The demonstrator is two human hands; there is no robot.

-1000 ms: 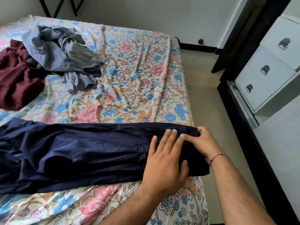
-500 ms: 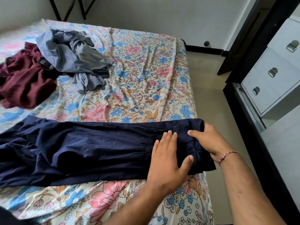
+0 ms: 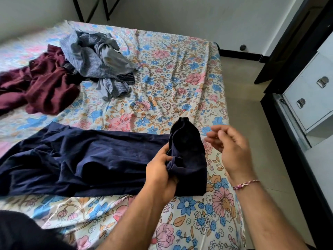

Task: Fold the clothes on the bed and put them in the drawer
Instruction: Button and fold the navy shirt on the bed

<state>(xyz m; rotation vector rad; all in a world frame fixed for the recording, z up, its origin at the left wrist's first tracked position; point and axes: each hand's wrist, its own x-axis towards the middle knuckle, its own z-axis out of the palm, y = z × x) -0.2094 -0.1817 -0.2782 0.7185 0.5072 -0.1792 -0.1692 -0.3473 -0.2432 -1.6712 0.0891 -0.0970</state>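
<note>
left hand (image 3: 163,175) grips raised end of navy garment (image 3: 86,159) | its length runs leftward across bed (image 3: 171,83) | right hand (image 3: 232,150) loose, empty, just beside

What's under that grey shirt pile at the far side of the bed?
The grey shirts lie partly over the maroon garment, with a dark striped piece poking out below. The floral sheet shows around them; anything else beneath is covered.
</note>
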